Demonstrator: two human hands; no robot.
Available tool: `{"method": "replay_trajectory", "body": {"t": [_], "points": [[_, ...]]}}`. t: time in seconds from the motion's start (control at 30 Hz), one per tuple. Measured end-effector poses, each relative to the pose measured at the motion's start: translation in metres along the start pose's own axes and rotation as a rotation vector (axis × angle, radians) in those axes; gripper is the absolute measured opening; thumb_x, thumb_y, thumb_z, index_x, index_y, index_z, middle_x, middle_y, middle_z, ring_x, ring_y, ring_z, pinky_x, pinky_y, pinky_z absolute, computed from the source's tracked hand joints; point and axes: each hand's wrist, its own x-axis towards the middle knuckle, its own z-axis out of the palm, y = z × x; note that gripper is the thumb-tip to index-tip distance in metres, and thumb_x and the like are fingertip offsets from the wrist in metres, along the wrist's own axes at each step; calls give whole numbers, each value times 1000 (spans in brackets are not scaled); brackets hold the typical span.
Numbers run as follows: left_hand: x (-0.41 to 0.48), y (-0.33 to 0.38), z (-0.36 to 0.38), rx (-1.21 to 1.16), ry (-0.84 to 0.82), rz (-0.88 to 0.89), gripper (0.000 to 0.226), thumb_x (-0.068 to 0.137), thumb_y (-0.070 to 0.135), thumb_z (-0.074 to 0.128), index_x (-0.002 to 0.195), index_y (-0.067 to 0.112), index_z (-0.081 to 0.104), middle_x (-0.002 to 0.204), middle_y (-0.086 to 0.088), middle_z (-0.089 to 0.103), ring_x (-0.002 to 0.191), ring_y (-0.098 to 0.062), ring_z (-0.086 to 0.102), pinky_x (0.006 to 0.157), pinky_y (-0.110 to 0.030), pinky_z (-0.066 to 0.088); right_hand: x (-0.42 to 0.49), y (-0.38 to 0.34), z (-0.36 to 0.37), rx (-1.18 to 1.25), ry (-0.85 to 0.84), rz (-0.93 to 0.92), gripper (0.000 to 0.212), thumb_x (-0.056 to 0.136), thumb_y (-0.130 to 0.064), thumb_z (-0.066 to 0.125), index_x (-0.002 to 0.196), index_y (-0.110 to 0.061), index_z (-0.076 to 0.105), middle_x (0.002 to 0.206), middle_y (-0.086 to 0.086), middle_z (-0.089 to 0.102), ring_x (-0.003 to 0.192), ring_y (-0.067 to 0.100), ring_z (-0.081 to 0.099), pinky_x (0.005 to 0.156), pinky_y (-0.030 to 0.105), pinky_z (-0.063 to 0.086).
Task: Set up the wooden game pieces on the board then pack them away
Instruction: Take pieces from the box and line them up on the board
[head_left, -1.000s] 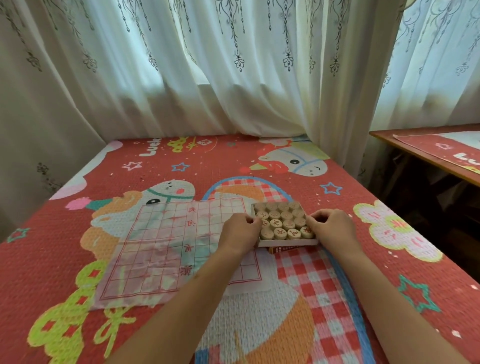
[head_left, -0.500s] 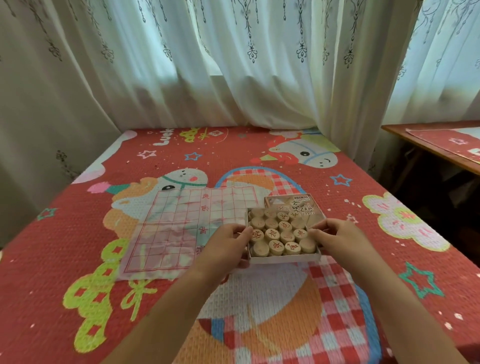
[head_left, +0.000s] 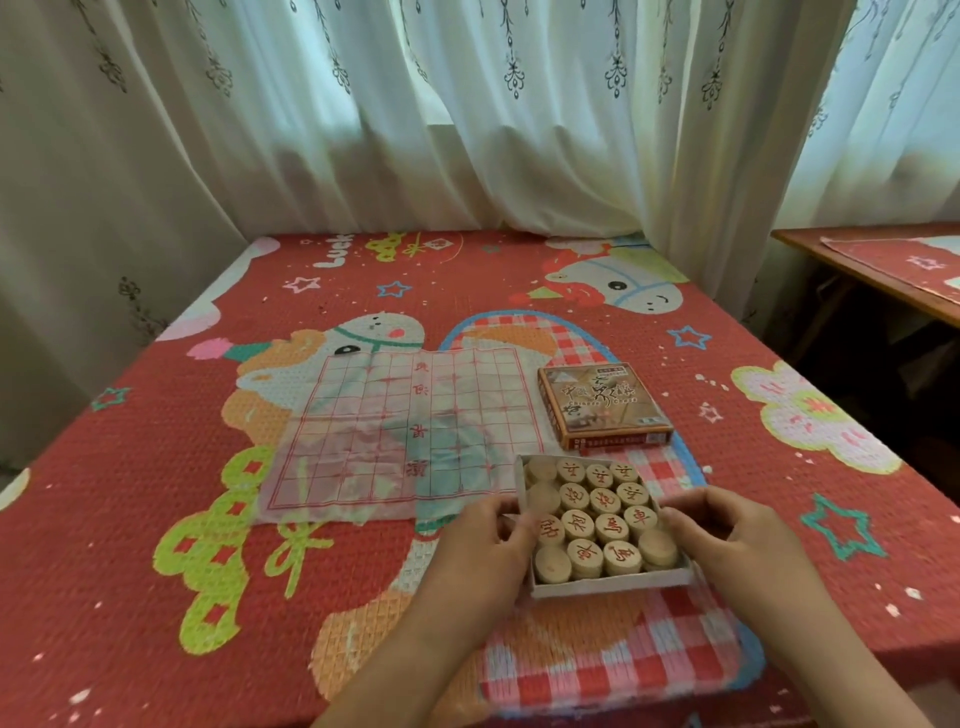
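A shallow white box tray (head_left: 613, 583) holds several round wooden game pieces (head_left: 597, 512) with red characters, packed in rows. My left hand (head_left: 485, 545) grips the tray's left side, thumb curled over its rim. My right hand (head_left: 727, 535) grips the right side in the same way. The thin paper board (head_left: 405, 436) with a red grid lies flat to the left of the tray, with no pieces on it. The brown box lid (head_left: 602, 402) lies just beyond the tray.
Everything sits on a table under a red cartoon-printed cloth (head_left: 156, 493). White curtains (head_left: 467, 130) hang right behind the far edge. A second wooden table (head_left: 872, 270) with a similar mat stands at the right, across a dark gap.
Both hands have drawn the tray of pieces toward me, off the brown lid. The lid now lies uncovered beyond the tray. The camera has tilted down and moved closer.
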Motion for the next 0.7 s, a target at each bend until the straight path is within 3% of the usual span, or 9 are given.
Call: {"method": "replay_trajectory", "body": {"t": [0.13,0.33,0.43,0.53,0.7], "points": [[17,10,27,101,-14,67,10,100,36,49,96,32,57,96,9,70,86,-6,69,72,-31,61,16,16,-14,-55,55,20,9,88,-24,68,79,-28,70,77,-12,72,76,8,66,62,31,47],[47,24,49,260,-54,92,40,97,43,49,98,8,68,92,-7,73,72,-22,73,68,-45,60,47,27,-21,-95,128,4,7,88,-26,67,81,-28,69,80,-7,71,80,14,66,66,32,48],[65,32,50,367,-25,106,45,97,43,48,87,3,65,87,-11,72,69,-26,72,66,-42,60,67,26,-19,-145,139,5,8,88,-27,66,81,-27,70,82,-5,71,81,17,65,72,37,51],[87,40,50,434,28,116,41,96,40,49,74,7,57,83,-9,68,72,-25,67,56,-32,53,87,21,-13,-151,140,2,7,89,-24,66,85,-23,71,86,-1,70,84,19,63,70,31,44],[116,51,45,486,81,149,39,97,35,48,66,11,48,68,-5,55,58,-18,52,45,-25,33,114,10,-4,-238,129,-31,8,91,-23,61,90,-21,69,86,-2,65,74,10,54,55,20,35]]}}
